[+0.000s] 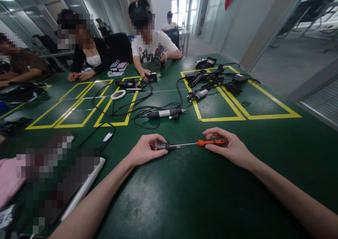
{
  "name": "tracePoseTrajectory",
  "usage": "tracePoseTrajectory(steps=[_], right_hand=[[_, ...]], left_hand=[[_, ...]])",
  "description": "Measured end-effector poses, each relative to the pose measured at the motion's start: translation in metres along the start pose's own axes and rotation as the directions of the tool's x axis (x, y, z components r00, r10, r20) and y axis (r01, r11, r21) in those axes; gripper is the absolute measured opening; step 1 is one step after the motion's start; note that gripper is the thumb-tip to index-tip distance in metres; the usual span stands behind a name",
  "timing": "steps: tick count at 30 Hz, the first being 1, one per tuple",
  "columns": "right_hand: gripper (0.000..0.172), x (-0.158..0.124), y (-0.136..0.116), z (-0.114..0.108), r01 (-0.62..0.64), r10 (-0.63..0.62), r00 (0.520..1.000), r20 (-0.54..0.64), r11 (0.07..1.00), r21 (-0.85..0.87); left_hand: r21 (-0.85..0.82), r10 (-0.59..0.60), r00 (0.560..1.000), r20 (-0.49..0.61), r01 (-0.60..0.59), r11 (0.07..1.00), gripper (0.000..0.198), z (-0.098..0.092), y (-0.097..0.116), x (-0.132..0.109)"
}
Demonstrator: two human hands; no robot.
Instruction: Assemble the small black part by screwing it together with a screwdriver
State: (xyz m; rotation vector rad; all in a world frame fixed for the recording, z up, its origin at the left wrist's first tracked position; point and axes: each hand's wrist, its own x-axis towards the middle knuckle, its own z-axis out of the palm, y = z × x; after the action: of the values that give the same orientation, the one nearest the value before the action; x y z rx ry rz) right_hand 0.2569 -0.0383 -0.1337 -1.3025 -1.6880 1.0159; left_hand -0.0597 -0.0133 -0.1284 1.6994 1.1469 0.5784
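My left hand is closed around a small dark cylindrical tool part that lies on the green table. My right hand grips the orange handle of a screwdriver. The screwdriver's thin metal shaft runs left, and its tip meets the end of the dark part. Both hands rest on the table near its front middle. A few tiny specks, perhaps screws, lie just below the shaft.
A silver and black corded tool with tangled cables lies just beyond my hands. More tools and cables fill the yellow-taped boxes at the right. A white ring lies to the left. Three people sit across the table; a laptop is at my near left.
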Motion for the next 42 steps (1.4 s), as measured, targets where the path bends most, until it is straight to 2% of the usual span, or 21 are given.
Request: tracePoseTrajectory(steps=[3,7,11,15,21,25,30,33,37,40,42], right_hand=[[0.039,-0.0002,-0.0017,0.0019,-0.009,0.009,1.000,0.022,1.000,-0.012],[0.048,-0.0003,-0.0037,0.0028,-0.064,0.062,0.994,0.088,0.998,0.012],[0.035,0.0000,-0.0021,0.0009,-0.041,0.041,0.998,0.046,0.999,0.005],[0.034,-0.0003,-0.0009,0.0004,0.000,0.000,1.000,0.018,1.000,-0.017],[0.043,-0.0011,-0.0041,0.0029,-0.104,0.090,0.985,0.149,0.991,0.086],[0.034,-0.0006,-0.0012,0.0014,-0.044,0.040,0.995,0.092,0.998,0.037],[0.034,-0.0008,0.0019,0.0002,-0.020,0.022,0.999,0.040,0.999,-0.034],[0.036,-0.0018,0.0006,0.0022,-0.037,0.036,0.998,0.049,0.999,0.024],[0.038,-0.0030,-0.0020,0.0063,-0.066,0.052,0.996,0.074,0.978,0.200],[0.037,-0.0037,-0.0039,0.0078,-0.030,0.020,0.999,0.038,0.958,0.287],[0.037,-0.0043,-0.0058,0.0079,-0.033,0.036,0.999,-0.007,0.959,0.282]], left_hand=[[-0.008,-0.001,1.000,0.005,0.001,1.000,0.036,-0.0006,0.0009,-0.0004],[0.000,0.002,1.000,0.008,-0.002,1.000,0.036,-0.0012,0.0016,-0.0008],[0.007,0.005,1.000,0.003,-0.005,1.000,0.035,-0.0010,0.0011,-0.0008],[0.005,0.004,1.000,0.008,-0.004,1.000,0.034,-0.0008,0.0008,-0.0009],[0.017,0.000,1.000,0.006,0.000,1.000,0.034,-0.0012,-0.0002,-0.0007],[0.037,0.018,1.000,0.005,-0.018,0.999,0.032,-0.0010,0.0000,-0.0006],[0.043,0.027,1.000,0.011,-0.027,0.999,0.032,-0.0009,0.0004,-0.0013],[0.043,0.034,0.999,0.008,-0.035,0.998,0.030,-0.0010,0.0004,-0.0019],[0.087,0.095,0.995,0.004,-0.095,0.992,0.033,-0.0019,-0.0003,-0.0026],[0.159,0.171,0.985,0.017,-0.171,0.972,0.039,-0.0028,-0.0003,-0.0027],[0.193,0.197,0.980,0.030,-0.199,0.961,0.036,-0.0028,0.0002,-0.0026]])
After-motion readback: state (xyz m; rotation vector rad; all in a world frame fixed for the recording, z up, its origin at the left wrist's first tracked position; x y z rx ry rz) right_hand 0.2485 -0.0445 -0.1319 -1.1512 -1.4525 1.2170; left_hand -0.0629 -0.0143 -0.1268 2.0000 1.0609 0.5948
